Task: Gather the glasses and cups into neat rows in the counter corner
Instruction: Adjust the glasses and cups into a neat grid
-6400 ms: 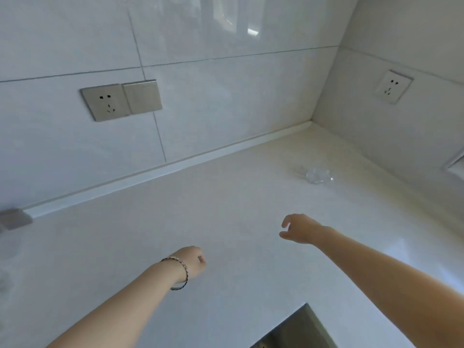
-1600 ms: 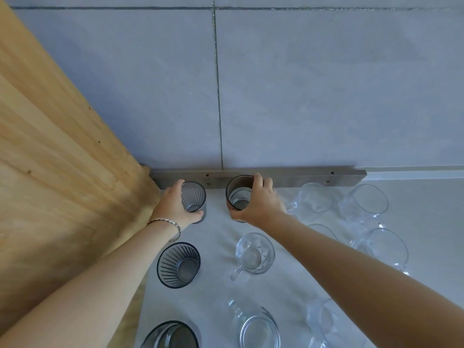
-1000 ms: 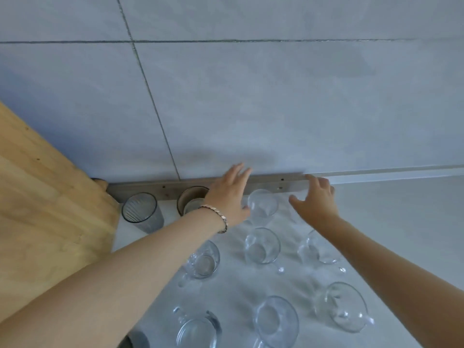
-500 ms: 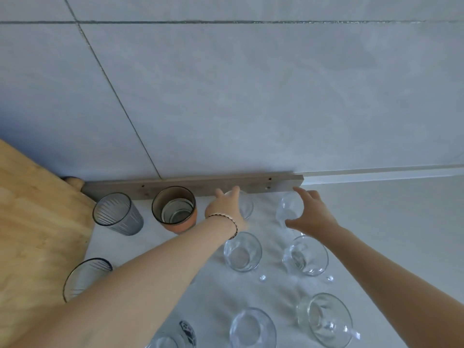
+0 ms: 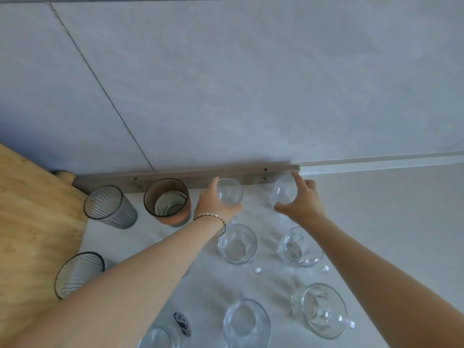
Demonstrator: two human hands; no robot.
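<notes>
Glasses stand in rows on the white counter (image 5: pixel 401 222) by the wall. In the back row are a ribbed grey glass (image 5: pixel 109 206), a brown-banded glass (image 5: pixel 167 202) and two clear cups. My left hand (image 5: pixel 216 205) grips the left clear cup (image 5: pixel 229 190). My right hand (image 5: pixel 300 204) grips the right clear cup (image 5: pixel 283 189). In front stand two clear handled cups (image 5: pixel 237 244) (image 5: pixel 300 247). Nearer still are two more clear cups (image 5: pixel 247 324) (image 5: pixel 321 310), a printed glass (image 5: pixel 165 332) and a second ribbed glass (image 5: pixel 77 272).
A wooden panel (image 5: pixel 32 222) closes the corner on the left. A grey metal strip (image 5: pixel 190 178) runs along the foot of the tiled wall (image 5: pixel 251 96). The counter stretches on to the right of the cups.
My view went from a bare counter to this corner. I let go of the two dark glasses at the back, and both hands moved right and closed on the two clear back-row cups.
</notes>
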